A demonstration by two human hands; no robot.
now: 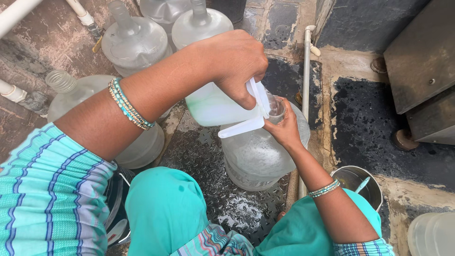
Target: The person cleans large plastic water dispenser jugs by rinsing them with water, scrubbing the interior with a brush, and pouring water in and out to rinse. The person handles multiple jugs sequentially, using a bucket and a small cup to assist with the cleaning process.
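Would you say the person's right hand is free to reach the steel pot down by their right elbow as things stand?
Probably not yet: the right hand grips the neck of the big clear bottle while the left hand tips a white jug over it. The path to the steel pot itself looks unobstructed.

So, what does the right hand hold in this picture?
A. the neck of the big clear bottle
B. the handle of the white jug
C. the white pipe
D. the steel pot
A: the right hand grips the neck of the clear bottle, while the left hand tilts the white jug by its handle over that neck.
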